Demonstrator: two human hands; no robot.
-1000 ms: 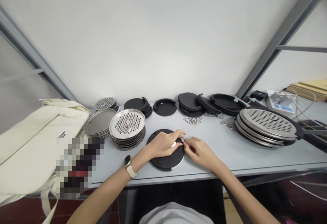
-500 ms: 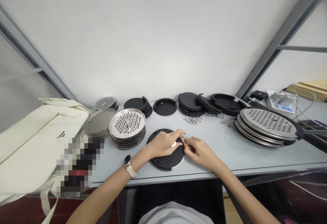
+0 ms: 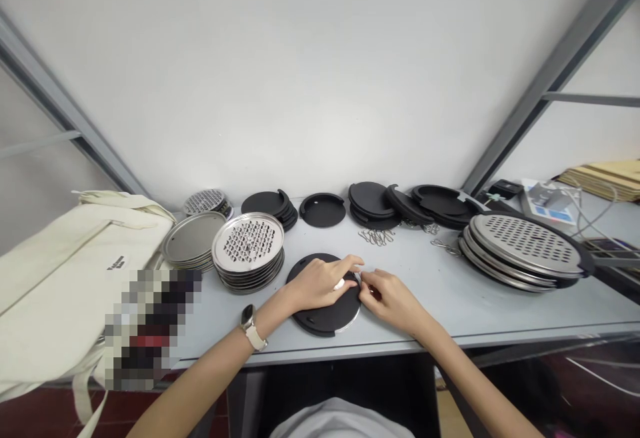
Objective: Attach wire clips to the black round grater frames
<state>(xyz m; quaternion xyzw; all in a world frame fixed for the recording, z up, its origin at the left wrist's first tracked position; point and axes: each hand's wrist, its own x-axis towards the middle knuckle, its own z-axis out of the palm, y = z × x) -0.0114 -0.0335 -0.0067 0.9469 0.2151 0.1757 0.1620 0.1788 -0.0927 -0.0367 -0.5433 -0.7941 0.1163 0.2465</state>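
Observation:
A round black disc (image 3: 320, 321) lies flat near the front edge of the table, with a strip of silvery rim showing at its lower right. My left hand (image 3: 320, 283) rests across it, index finger and thumb reaching to its right side. A small white thing (image 3: 339, 284) shows within that hand; its kind is unclear. At the disc's right edge my right hand (image 3: 390, 297) is closed in a pinch, close to the left fingertips. Between the two hands is a thin shiny piece (image 3: 358, 276), mostly hidden by the fingers.
Left of the disc stands a stack of metal grater plates (image 3: 250, 243), beside plain metal plates (image 3: 193, 241) and a cream canvas bag (image 3: 65, 278). Black discs (image 3: 373, 199) line the wall. Wire hooks (image 3: 377, 237) lie in front. Large perforated plates (image 3: 525, 241) are stacked right.
Both hands hold almost the same pose at the disc's right edge, with only slight finger movement. The view has shifted a little.

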